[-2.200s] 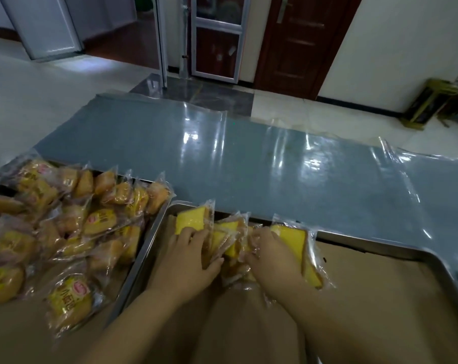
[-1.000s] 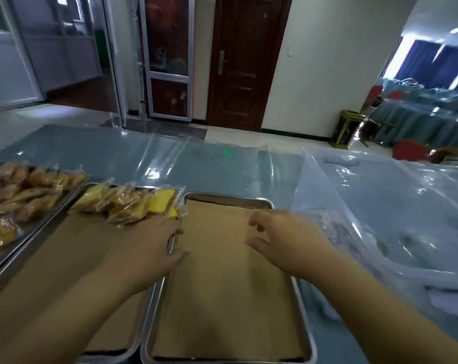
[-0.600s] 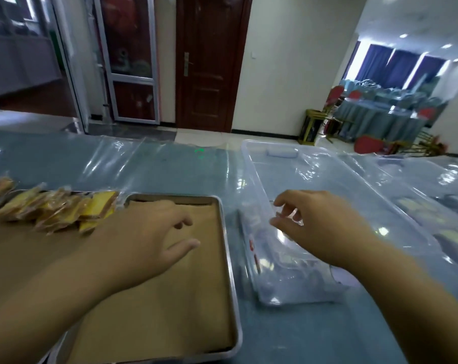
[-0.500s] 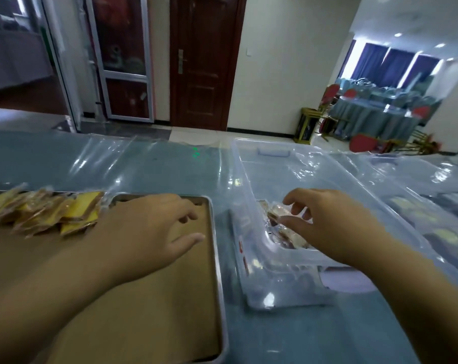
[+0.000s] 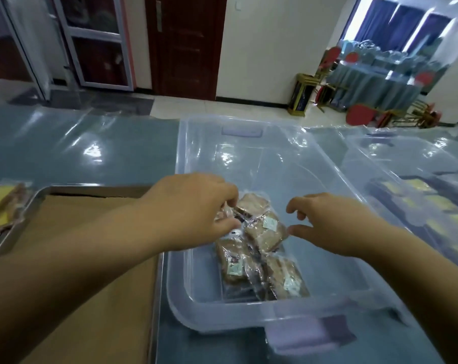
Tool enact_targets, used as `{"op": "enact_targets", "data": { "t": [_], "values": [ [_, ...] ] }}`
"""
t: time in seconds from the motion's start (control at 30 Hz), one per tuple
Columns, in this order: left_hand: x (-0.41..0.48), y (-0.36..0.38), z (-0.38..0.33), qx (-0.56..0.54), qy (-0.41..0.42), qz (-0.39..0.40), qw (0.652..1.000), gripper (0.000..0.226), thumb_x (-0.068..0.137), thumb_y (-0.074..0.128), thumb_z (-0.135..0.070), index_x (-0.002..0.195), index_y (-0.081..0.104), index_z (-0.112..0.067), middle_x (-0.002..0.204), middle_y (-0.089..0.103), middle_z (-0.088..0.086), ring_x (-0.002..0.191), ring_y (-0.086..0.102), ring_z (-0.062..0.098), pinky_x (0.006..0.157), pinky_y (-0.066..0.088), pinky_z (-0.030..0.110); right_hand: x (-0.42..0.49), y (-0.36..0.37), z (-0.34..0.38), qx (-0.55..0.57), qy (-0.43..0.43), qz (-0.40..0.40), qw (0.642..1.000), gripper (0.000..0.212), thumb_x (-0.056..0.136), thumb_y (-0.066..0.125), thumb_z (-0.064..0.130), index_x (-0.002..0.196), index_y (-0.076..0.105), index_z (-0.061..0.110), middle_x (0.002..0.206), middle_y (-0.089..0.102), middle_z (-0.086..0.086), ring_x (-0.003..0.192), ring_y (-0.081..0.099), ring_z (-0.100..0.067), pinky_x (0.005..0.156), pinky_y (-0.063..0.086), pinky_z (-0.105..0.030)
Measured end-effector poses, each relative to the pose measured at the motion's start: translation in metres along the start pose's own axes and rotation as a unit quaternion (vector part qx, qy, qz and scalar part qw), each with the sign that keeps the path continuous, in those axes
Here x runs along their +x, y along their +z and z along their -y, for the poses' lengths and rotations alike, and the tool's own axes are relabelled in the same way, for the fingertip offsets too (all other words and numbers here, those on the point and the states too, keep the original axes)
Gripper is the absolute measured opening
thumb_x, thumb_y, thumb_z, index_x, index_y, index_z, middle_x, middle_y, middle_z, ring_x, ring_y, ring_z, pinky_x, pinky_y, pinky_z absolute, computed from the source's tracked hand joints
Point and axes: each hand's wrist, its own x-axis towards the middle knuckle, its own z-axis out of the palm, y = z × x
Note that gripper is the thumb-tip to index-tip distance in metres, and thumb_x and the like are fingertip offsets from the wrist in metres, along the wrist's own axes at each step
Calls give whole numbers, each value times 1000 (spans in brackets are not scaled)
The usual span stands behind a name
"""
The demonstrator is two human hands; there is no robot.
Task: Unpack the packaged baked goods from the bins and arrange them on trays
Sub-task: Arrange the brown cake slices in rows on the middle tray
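Observation:
A clear plastic bin (image 5: 251, 315) stands in front of me with several brown baked goods in clear wrappers (image 5: 267, 233) heaped at its near left. My left hand (image 5: 193, 210) reaches over the bin's left wall, its fingertips pinching the wrapper of a top package (image 5: 251, 203). My right hand (image 5: 335, 223) hovers just right of the heap with fingers and thumb spread and curved, holding nothing. Left of the bin lies a metal tray (image 5: 91, 187) lined with brown paper, partly under my left forearm.
Yellow wrapped cakes (image 5: 1, 206) lie on another tray at the far left edge. A second clear bin (image 5: 406, 158) with yellow packages stands to the right. The table is covered in glossy plastic sheet (image 5: 78, 148). Beyond are a door, chairs and draped tables.
My view swung right from the trays of yellow cakes to the bin. Both hands left the trays and came over the bin; the left hand now pinches a package.

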Motion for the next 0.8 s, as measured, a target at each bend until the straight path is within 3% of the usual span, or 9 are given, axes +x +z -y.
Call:
{"op": "enact_targets", "data": {
  "t": [0.13,0.23,0.37,0.47,0.6,0.7,0.8],
  "values": [
    [40,30,-11,52,10,84,995,29,84,50,-52,104,54,-33,106,56,-11,96,55,15,65,37,29,28,16,-24,-27,-39,110,993,46,87,58,46,128,45,31,122,55,4,107,54,-19,87,48,-37],
    [65,52,-19,93,-2,141,986,28,84,52,-45,104,54,-25,110,55,-1,97,55,22,72,46,34,52,27,-34,-61,-91,151,982,50,86,63,41,130,45,26,122,56,0,108,55,-23,87,48,-38],
    [90,75,-24,150,-37,244,958,25,86,55,-36,101,59,-16,96,58,4,83,56,24,65,45,32,80,44,-34,-81,-166,195,963,46,84,65,34,125,51,19,118,58,-4,104,56,-25,81,48,-34],
    [106,91,-20,173,-59,331,926,27,85,58,-28,107,61,-14,95,57,3,84,57,23,62,44,32,90,61,-27,-128,-210,241,939,49,82,69,33,125,54,12,120,59,-6,106,56,-25,76,41,-30],
    [123,116,-15,184,-79,412,889,27,86,62,-24,108,61,-9,74,43,1,74,50,22,65,45,32,94,85,-21,-172,-232,288,913,53,81,71,31,129,54,14,113,60,-4,99,57,-24,78,45,-33],
    [135,140,-10,186,-65,465,863,28,87,60,-22,109,62,-5,98,58,9,92,58,27,80,50,37,96,99,-21,-159,-221,308,912,59,80,72,32,132,51,15,121,58,-5,106,57,-26,93,48,-39],
    [137,164,-9,200,-47,493,845,26,87,59,-18,110,63,-6,111,60,10,93,57,27,83,51,39,97,106,-23,-135,-190,323,917,56,80,72,29,130,53,11,122,58,-9,107,56,-29,93,48,-41]
  ]
}}
